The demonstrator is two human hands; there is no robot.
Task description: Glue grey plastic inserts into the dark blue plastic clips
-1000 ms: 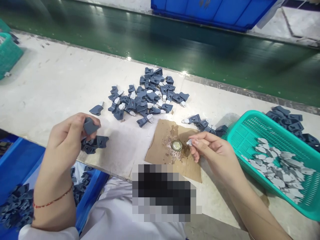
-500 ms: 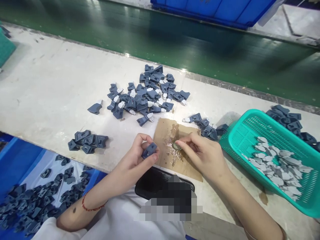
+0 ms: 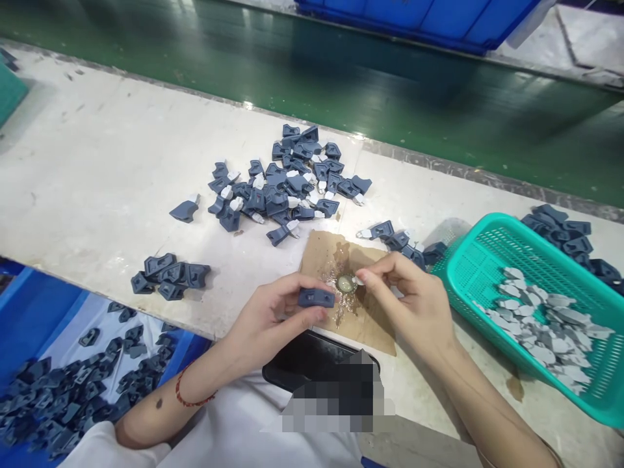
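Observation:
My left hand (image 3: 275,315) pinches a dark blue-grey plastic part (image 3: 316,298) between thumb and fingers, its side with small holes turned up. Across from it, my right hand (image 3: 402,292) is closed on a small white piece (image 3: 358,279), mostly hidden by the fingertips. Between the hands lies a small round dish (image 3: 346,283) of clear wet-looking liquid. It sits on a brown cardboard sheet (image 3: 312,260) splashed with shiny drops. Beyond the cardboard is a heap of dark parts (image 3: 275,195), many with white pieces stuck in them.
A green basket (image 3: 451,266) of white and grey pieces stands at the right. A black phone (image 3: 292,361) lies at the table's near edge. More dark parts form a cluster (image 3: 170,274) at left and fill a blue bin (image 3: 49,312) below. A green conveyor belt (image 3: 195,58) runs behind.
My right hand has drawn back from the round dish, showing a white piece in its fingertips. My left hand has moved right and turned the dark part level.

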